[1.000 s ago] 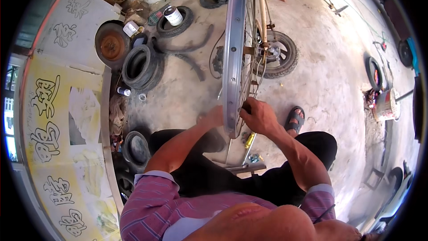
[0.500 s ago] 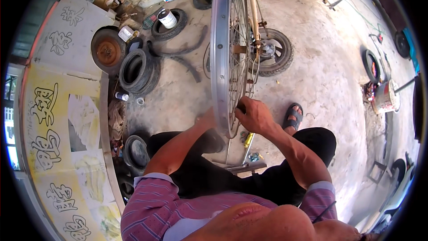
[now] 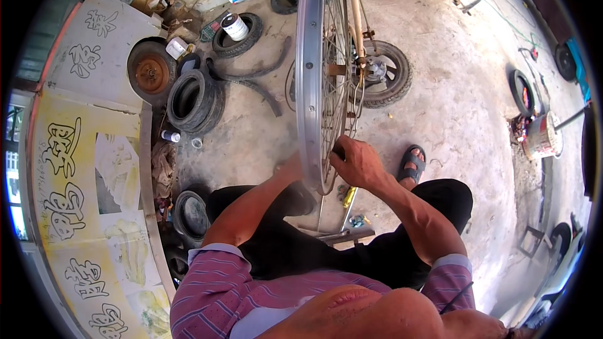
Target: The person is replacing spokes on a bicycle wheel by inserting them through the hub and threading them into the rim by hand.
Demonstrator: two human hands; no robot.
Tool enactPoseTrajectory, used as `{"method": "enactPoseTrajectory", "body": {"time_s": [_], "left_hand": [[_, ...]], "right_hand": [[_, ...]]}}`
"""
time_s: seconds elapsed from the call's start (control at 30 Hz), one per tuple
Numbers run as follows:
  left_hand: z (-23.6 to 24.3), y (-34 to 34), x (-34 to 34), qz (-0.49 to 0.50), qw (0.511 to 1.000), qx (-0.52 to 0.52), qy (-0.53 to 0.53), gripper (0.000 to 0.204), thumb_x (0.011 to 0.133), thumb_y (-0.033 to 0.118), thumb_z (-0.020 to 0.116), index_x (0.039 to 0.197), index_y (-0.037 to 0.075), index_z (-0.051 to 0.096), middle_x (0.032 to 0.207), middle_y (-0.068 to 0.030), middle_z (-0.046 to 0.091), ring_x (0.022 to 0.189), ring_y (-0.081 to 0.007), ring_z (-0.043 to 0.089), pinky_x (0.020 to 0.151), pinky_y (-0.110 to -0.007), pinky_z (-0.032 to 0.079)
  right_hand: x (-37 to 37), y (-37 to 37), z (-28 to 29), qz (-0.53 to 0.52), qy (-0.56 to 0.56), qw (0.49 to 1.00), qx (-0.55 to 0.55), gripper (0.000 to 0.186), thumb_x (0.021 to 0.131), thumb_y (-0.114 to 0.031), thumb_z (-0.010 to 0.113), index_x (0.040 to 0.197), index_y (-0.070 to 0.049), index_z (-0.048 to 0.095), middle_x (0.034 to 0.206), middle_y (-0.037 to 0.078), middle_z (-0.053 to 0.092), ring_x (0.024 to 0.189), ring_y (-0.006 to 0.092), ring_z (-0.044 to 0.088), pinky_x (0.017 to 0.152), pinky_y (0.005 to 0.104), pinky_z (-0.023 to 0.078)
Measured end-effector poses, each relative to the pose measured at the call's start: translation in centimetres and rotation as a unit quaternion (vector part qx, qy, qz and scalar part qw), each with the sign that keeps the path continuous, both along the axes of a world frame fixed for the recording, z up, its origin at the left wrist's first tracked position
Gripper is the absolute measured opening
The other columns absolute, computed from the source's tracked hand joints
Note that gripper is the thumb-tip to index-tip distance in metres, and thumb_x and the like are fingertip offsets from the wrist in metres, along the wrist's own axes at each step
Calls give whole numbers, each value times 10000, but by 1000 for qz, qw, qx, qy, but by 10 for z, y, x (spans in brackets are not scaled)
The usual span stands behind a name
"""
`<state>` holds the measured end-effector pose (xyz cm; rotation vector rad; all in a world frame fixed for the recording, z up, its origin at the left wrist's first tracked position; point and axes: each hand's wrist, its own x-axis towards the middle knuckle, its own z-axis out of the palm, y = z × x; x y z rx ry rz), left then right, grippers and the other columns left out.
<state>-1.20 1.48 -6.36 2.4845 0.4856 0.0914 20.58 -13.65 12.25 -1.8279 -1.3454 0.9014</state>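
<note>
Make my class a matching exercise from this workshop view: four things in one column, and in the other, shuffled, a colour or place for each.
Column one
1. bicycle wheel rim
2. right hand
3. paint-style can
4. sandal

Column two
A. white, with a dark top
B. dark grey, with straps
C. silver, standing on edge in front of the person
D. at the lower end of the rim, on its right side

Pairs: 1-C, 2-D, 3-A, 4-B
</note>
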Motion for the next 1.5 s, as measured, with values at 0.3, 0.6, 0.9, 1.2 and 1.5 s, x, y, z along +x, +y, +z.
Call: {"method": "enactPoseTrajectory", "body": {"time_s": [0.3, 0.6, 0.9, 1.2, 1.5], "left_hand": [[16, -7, 4, 70, 989, -125, -34, 363, 873, 287, 757, 1105, 29, 651, 1040, -150, 656, 965, -313, 625, 847, -423, 514], [-6, -3, -6, 83, 993, -80, 25, 397, 920, 475, 688, 885, 80, 722, 653, -173, 614, 589, -211, 617, 570, -400, 451], [-12, 4, -9, 95, 973, -150, 147, 333, 867, 287, 680, 1086, 38, 708, 963, -195, 724, 888, -354, 709, 772, -428, 551], [22, -9, 9, 58, 989, -36, 132, 319, 891, 304, 644, 1081, 54, 703, 970, -184, 726, 886, -370, 703, 771, -441, 549], [51, -16, 11, 135, 955, -173, 202, 330, 930, 315, 602, 1129, 72, 702, 1059, -186, 717, 980, -360, 690, 831, -440, 537]], "right_hand": [[0, -1, 1, -1, 3, 1000, 1, 300, 891, -309, 670, 893, -14, 619, 833, 216, 689, 823, 437, 669, 730, 512, 523], [-2, -1, 5, 6, -2, 1000, 15, 245, 886, -244, 643, 907, -4, 595, 808, 221, 673, 806, 433, 658, 724, 502, 515], [-3, 0, 6, 11, -5, 1000, 14, 252, 886, -246, 645, 918, -1, 593, 829, 225, 678, 820, 437, 657, 737, 504, 516], [2, -3, 4, 4, -11, 1000, 7, 255, 886, -246, 650, 921, 1, 598, 830, 227, 681, 824, 434, 661, 741, 502, 518], [-3, -2, 2, 10, -20, 999, 24, 273, 887, -273, 656, 896, -3, 620, 824, 227, 684, 820, 441, 665, 733, 515, 520]]}}
